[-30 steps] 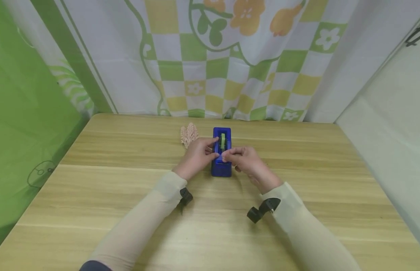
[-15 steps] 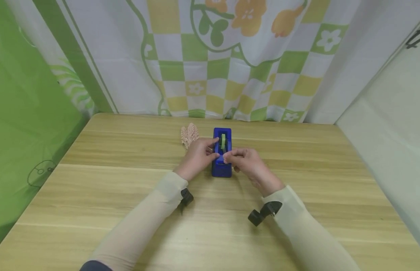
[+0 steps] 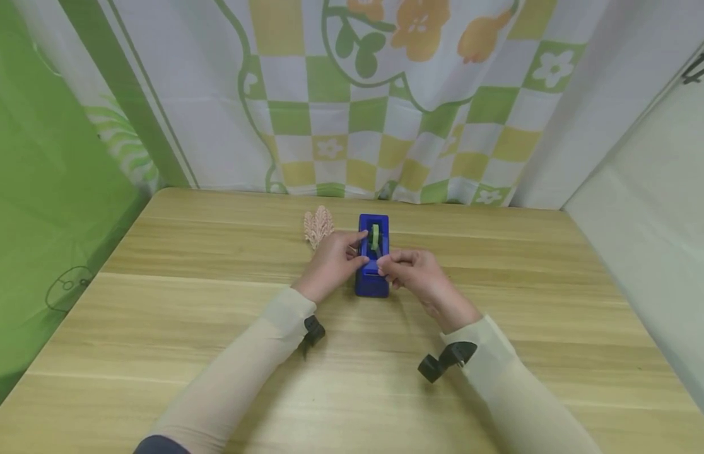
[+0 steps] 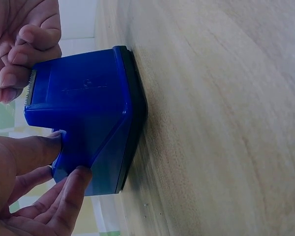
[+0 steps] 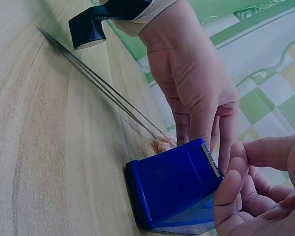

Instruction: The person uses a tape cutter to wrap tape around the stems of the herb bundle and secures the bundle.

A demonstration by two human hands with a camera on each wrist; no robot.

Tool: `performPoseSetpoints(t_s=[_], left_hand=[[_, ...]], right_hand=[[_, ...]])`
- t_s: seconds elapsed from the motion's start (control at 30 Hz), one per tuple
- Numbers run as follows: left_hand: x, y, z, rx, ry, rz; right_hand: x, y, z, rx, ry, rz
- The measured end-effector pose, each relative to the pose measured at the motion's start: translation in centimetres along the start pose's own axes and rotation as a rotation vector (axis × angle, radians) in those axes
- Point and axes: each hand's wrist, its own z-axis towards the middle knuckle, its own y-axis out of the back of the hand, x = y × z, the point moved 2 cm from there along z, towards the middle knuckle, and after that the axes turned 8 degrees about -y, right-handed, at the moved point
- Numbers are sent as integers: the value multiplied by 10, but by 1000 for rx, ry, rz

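Since the earlier frame, my right hand (image 3: 414, 271) is shifting slightly rightward and down the frame, thumb and finger pinching what looks like the tape strip (image 3: 378, 253). My left hand (image 3: 335, 257) is gripping the left side of the blue dispenser (image 3: 372, 287), which is sitting on the table (image 3: 357, 391) near mid-frame. I'm judging it stiff, smooth and weighty, best steadied by its sides. Its long axis is running up-down the frame, the toothed cutter (image 5: 212, 161) facing the bottom edge.
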Motion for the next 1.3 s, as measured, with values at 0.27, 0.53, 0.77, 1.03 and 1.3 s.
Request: performPoseSetpoints(t_s=[0.27,0.53,0.77,1.03,1.3], left_hand=[[1,0,0,-9,-6,3],[1,-1,-1,-14,-8,2],[0,-1,-1,-16,-7,-3],[-1,0,-1,-10,11,-13],[-1,-2,-2,-12,21,-13]], right_hand=[[0,-3,-2,21,15,58],[0,-8,-7,44,6,99],[-1,-10,-9,39,-3,108],[-5,-10,-13,39,-10,140],[-11,-13,-16,39,-7,162]])
